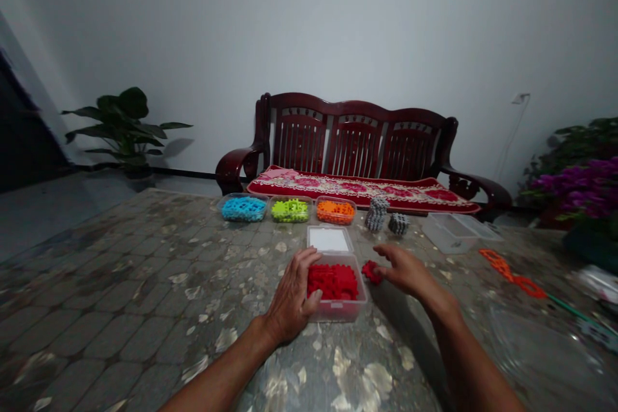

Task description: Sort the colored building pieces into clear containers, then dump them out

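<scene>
A clear plastic box full of red gear-like plastic pieces stands before me on the table, its lid folded back behind it. My left hand grips the box's left side, with fingers along the wall and the thumb over the front rim. Just right of the box, a small stack of red gear pieces is on the tabletop. My right hand is beside that stack, its fingers stretched forward and apart from the thumb. The thumb tip is at the stack's right edge; whether it touches is unclear.
Behind stand boxes of blue, green and orange pieces. Grey gear stacks sit farther right, near an open clear container. Orange glasses-shaped linked pieces and a clear lid lie at right.
</scene>
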Tool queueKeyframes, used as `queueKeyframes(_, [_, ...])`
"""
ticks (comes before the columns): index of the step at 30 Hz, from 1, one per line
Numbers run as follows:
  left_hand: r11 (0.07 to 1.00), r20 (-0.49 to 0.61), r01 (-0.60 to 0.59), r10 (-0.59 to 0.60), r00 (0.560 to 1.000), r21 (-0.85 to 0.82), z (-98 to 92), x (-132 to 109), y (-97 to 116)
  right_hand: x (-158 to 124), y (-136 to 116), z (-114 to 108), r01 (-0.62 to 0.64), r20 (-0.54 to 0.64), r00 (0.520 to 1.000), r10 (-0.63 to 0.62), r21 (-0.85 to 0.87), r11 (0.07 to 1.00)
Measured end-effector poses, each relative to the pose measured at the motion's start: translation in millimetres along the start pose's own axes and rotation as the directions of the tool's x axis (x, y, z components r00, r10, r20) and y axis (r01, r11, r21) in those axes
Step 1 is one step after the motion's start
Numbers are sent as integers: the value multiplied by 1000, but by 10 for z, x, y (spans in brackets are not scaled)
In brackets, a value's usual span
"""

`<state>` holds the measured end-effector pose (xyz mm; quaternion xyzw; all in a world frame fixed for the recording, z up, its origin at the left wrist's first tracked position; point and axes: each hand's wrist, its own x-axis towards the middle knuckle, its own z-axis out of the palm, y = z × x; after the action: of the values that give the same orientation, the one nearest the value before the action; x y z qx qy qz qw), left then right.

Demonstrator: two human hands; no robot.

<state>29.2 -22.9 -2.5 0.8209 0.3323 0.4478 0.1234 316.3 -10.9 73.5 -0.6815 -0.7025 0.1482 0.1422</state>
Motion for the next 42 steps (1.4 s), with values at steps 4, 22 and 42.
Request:
queueKeyframes(4, [1000, 5, -2, 2, 1000, -19, 4, -2, -5, 23, 35, 88, -61, 84, 993, 77, -179, 982])
queueKeyframes(22, [1000, 2, -4, 4, 1000, -23, 7, -16, -35, -26, 29, -42, 90, -79, 993, -87, 37, 995])
queueKeyframes(42, [1000, -15, -26, 26, 1000, -14, 8, -13, -35, -187, -363, -39, 390, -207, 907, -367, 82, 917])
